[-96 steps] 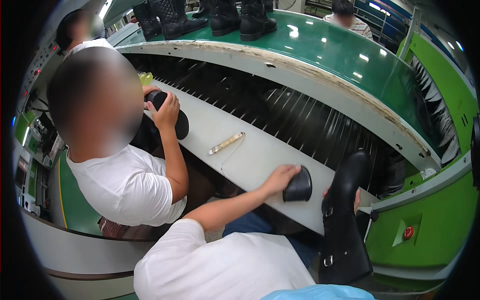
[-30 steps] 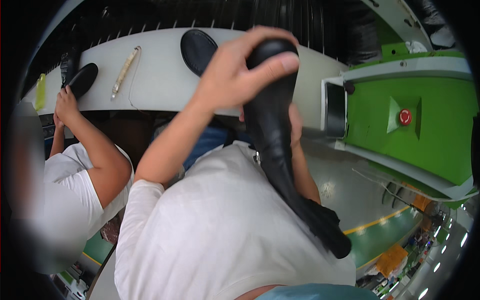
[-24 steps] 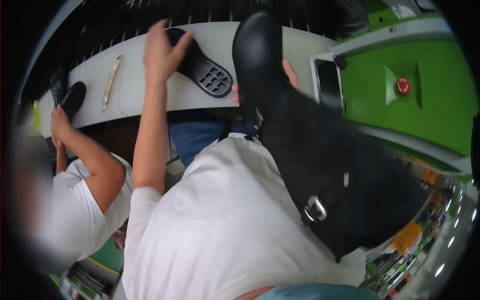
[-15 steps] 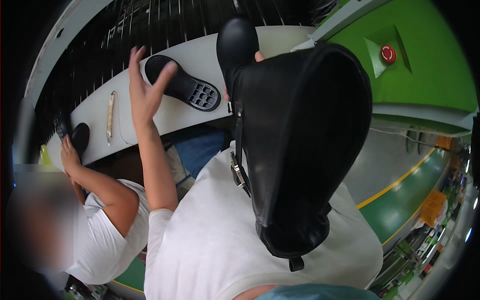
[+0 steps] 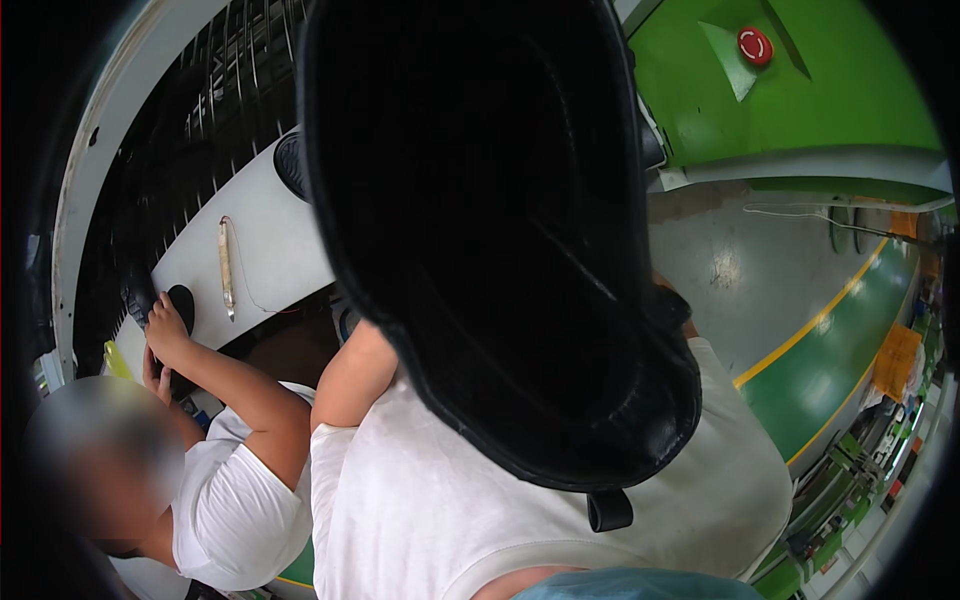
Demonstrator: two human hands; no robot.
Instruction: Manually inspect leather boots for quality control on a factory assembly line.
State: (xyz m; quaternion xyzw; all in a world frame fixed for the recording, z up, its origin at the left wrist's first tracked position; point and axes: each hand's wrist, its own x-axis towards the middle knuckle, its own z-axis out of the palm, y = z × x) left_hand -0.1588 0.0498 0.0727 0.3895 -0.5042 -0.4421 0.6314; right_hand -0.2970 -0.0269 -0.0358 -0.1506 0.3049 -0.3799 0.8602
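Black boot (image 5: 480, 250) fills the middle, between the wearer's white shirt (image 5: 560, 525) and the bench (image 5: 285, 260), hiding part of the bench's near edge. Its open mouth faces up; inside, seams show but the depth is too dark to read. Left hand and right hand are hidden, so either grip's state cannot be told. Near the bench's far edge lies a partly covered sole (image 5: 290, 165). Beyond, a red button (image 5: 755, 46) bears white curved marks.
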